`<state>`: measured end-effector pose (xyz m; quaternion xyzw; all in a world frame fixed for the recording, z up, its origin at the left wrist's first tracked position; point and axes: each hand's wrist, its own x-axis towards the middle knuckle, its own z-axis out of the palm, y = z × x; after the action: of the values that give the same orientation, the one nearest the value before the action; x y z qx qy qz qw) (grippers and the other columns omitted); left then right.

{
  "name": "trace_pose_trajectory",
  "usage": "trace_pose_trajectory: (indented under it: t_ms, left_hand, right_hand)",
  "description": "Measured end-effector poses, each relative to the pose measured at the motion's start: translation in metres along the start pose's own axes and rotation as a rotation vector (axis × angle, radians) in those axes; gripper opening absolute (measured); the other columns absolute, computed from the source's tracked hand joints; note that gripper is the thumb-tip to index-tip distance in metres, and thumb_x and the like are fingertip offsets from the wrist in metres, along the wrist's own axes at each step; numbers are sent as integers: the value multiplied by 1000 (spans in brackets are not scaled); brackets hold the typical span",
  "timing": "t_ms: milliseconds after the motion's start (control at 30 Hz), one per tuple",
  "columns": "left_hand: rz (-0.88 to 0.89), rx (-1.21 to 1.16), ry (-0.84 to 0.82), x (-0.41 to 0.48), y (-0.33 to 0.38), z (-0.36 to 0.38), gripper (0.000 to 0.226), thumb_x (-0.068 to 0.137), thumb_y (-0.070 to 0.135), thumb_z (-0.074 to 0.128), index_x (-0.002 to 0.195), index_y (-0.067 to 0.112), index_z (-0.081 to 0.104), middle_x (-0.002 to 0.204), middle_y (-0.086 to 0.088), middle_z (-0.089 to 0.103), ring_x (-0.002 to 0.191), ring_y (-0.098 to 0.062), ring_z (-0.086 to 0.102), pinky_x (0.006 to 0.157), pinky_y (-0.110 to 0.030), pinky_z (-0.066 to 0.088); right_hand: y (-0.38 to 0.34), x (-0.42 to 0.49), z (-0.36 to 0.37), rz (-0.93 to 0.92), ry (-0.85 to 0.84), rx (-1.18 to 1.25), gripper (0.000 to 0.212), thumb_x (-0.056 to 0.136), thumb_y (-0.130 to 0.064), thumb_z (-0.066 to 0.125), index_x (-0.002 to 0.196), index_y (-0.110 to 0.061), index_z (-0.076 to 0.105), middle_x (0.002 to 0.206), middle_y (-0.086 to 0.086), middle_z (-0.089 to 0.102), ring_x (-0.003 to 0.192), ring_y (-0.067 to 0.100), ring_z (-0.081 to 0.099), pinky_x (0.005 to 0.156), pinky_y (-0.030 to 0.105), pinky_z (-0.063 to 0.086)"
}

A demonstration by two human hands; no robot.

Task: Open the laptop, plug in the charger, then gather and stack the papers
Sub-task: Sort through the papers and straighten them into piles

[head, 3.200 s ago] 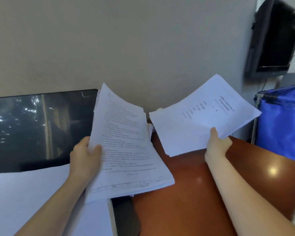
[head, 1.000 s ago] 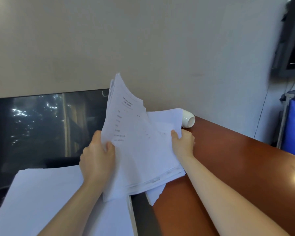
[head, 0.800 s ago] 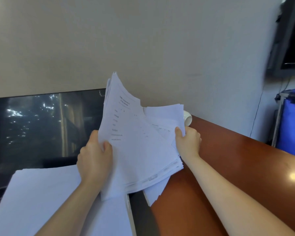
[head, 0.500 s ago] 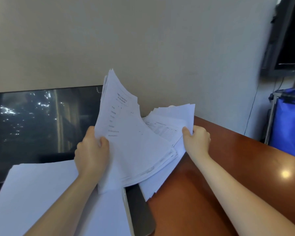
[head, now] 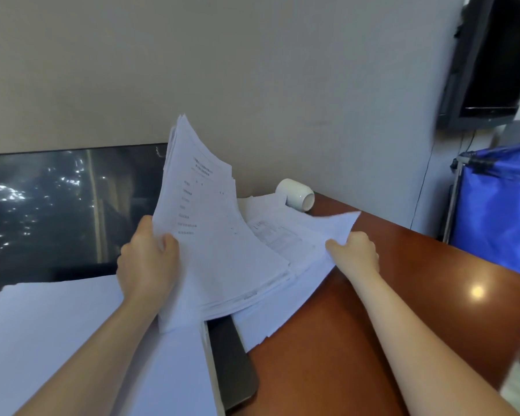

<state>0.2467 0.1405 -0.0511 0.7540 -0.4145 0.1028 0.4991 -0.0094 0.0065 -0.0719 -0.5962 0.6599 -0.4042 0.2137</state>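
The light is dim, soft and cool, with no hard shadows. The wall (head: 252, 70) shades from warm beige at 10 o'clock to colder grey toward 2 o'clock. One small round spot of glare sits on the glossy brown bench (head: 433, 319) at 4 o'clock. The dark laptop screen (head: 57, 205) at 9 o'clock mirrors scattered white flecks and a pale upright streak. The papers (head: 222, 259) at the centre look bluish white, their print too soft to read, and they cast only a faint shadow beneath. The black monitor (head: 493, 70) at 2 o'clock is smeared by blur, and it leans with the wide-angle bend there.
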Motion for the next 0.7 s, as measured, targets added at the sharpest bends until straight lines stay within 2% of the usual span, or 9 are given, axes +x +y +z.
trace_pose_trajectory:
  t_ms: [33, 133, 200, 267, 333, 467, 533, 600, 700]
  left_hand:
    - [-3, 2, -2, 0, 0, 0, 10, 90, 12, 45, 96, 4, 48, 84, -11, 56, 73, -33, 50, 60, -36, 39]
    - [-6, -1, -8, 0, -1, 0, 11, 90, 12, 46, 97, 4, 48, 83, -12, 57, 75, -35, 51, 60, -38, 41]
    - [-6, -2, -10, 0, -1, 0, 11, 90, 13, 46, 97, 4, 48, 83, -12, 57, 74, -35, 51, 60, -38, 41]
    - [-7, -8, -15, 0, 0, 0, 12, 90, 12, 46, 97, 3, 49, 83, -11, 56, 75, -34, 50, 61, -37, 40]
    - [-5, -21, -18, -1, 1, 0, 10, 90, 11, 47, 97, 3, 48, 82, -9, 55, 74, -32, 48, 60, -35, 36]
    - [-11, -37, -24, 0, 1, 1, 8, 90, 10, 48, 95, 3, 48, 81, -7, 53, 75, -30, 47, 60, -33, 34]
    - [-21, -39, -34, -1, 1, 2, 7, 90, 9, 48, 93, 3, 47, 79, -6, 52, 73, -29, 46, 57, -32, 31]
    - [-27, -36, -41, -1, 0, 3, 7, 89, 9, 49, 92, 3, 47, 78, -6, 52, 72, -28, 46, 54, -32, 29]
    - [-34, -36, -43, 0, -1, 4, 7, 89, 10, 49, 91, 3, 47, 78, -7, 53, 73, -30, 47, 57, -33, 31]
  right_hand:
    - [6, 3, -1, 17, -44, -66, 16, 85, -23, 58, 96, -12, 58, 96, 7, 60, 98, 34, 55, 71, 31, 39]
    - [15, 7, -3, -57, -19, -304, 68, 81, -24, 66, 139, -16, 33, 136, 9, 42, 126, 32, 37, 93, 37, 37]
    - [13, 7, 1, -207, 57, -496, 78, 81, -29, 66, 146, -17, 24, 146, 7, 30, 135, 29, 24, 107, 39, 27]
    - [11, 9, 8, -283, 19, -565, 62, 87, -34, 60, 140, -15, 35, 141, 7, 39, 131, 28, 32, 103, 38, 30]
    - [8, 9, 16, -229, -115, -493, 43, 90, -36, 54, 124, -12, 47, 126, 9, 51, 118, 30, 43, 90, 38, 37]
    - [7, 12, 22, -147, -211, -364, 33, 87, -37, 58, 102, -8, 54, 108, 9, 59, 104, 29, 51, 78, 34, 43]
    - [6, 13, 24, -121, -215, -331, 32, 85, -34, 60, 106, -9, 57, 97, 4, 59, 93, 25, 53, 73, 30, 40]
    - [5, 12, 26, -146, -195, -181, 21, 84, -26, 62, 97, -10, 59, 86, 1, 56, 83, 23, 51, 63, 29, 35]
    - [-2, 7, 23, -268, -63, 41, 18, 86, -14, 58, 82, 4, 60, 72, 15, 55, 68, 23, 44, 53, 29, 29]
